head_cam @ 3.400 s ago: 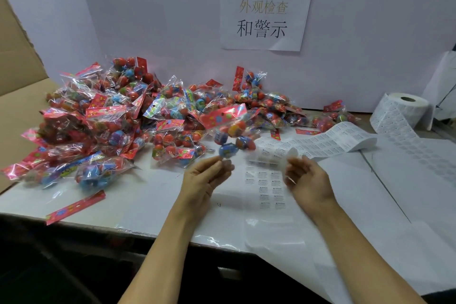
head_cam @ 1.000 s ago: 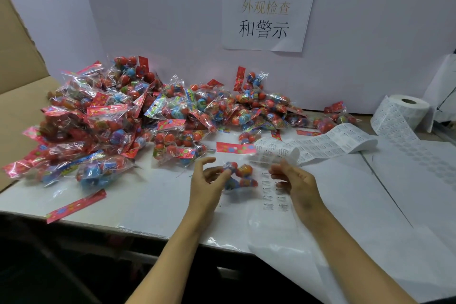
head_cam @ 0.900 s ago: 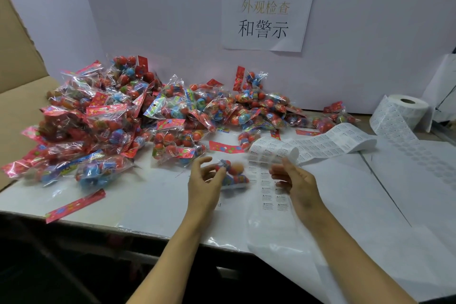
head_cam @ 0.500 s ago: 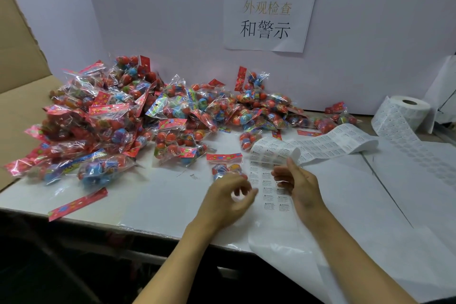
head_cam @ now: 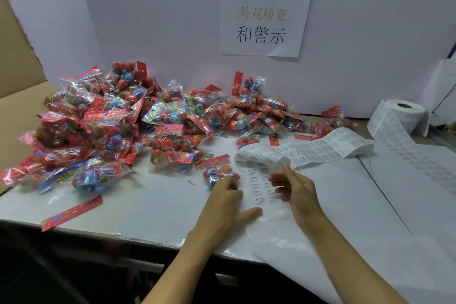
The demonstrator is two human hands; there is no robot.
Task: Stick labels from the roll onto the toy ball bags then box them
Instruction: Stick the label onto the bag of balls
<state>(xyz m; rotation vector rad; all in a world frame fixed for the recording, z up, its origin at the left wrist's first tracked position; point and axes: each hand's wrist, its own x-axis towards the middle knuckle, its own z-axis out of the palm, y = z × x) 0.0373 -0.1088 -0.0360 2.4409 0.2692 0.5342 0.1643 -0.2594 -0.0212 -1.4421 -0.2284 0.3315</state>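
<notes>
A: Head view, left side? Pile of toy ball bags (head_cam: 128,126) on tabletop (head_cam: 148,207).
B: Left hand (head_cam: 222,207) grip spread, fingertips on one bag (head_cam: 218,174).
A: Right hand (head_cam: 297,192) loosely curled, grip unclear, beside label strip (head_cam: 311,149); roll (head_cam: 401,116) far right.

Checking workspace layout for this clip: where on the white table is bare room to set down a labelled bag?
Bare white table lies between the loose red header card, the single clear toy ball bag and the left hand. More bare paper sits right of the right hand. The rear left is crowded with the heap of bags; the label strip covers the centre.
</notes>
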